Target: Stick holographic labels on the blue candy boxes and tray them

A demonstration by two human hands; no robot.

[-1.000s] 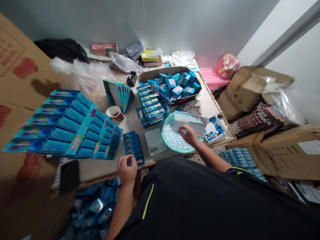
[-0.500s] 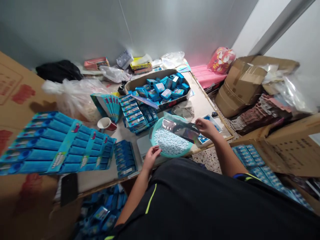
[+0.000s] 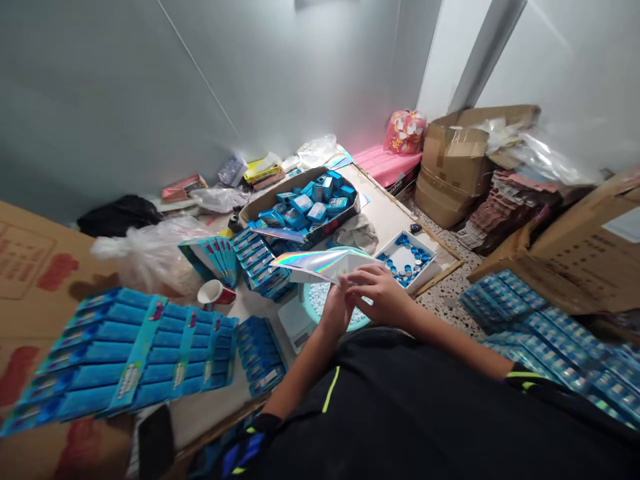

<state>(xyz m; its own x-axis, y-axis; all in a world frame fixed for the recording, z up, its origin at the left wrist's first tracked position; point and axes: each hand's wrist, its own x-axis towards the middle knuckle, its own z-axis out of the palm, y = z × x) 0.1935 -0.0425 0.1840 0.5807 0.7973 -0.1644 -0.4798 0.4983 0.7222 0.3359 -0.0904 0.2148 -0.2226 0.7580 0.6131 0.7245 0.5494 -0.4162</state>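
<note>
While a pale, flat tabletop point(image 3: 387, 215) with a wooden edging strip lies beneath the bowl, its other contents are arranged about that vessel. Well to the bowl's left stand fanned blue packs point(image 3: 137, 353), ridged and glossy. Beyond the bowl, a dark-walled box point(image 3: 327, 233) holds rectangular blue cases point(image 3: 300, 203) with smooth, rounded edges. The bowl point(image 3: 361, 325) itself is round, of pale turquoise plastic. Above it, covering part of its far side, is a thin, silvery sheet point(image 3: 303, 267), creased, its upper face banded with rainbow sheen. To the bowl's right sits a shallow, white rectangular tray point(image 3: 419, 281). Directly over the bowl the two hands meet: the left hand point(image 3: 339, 308) has its fingertips clamped on the sheet's near edge; the right hand point(image 3: 379, 293) has bent fingers held close together against it, and whether they grip cannot be told. A paper cup point(image 3: 215, 293) tilts left of the bowl. Smallest are the tray's round blue caps point(image 3: 409, 271) and the bowl's white pellets point(image 3: 319, 293).
</note>
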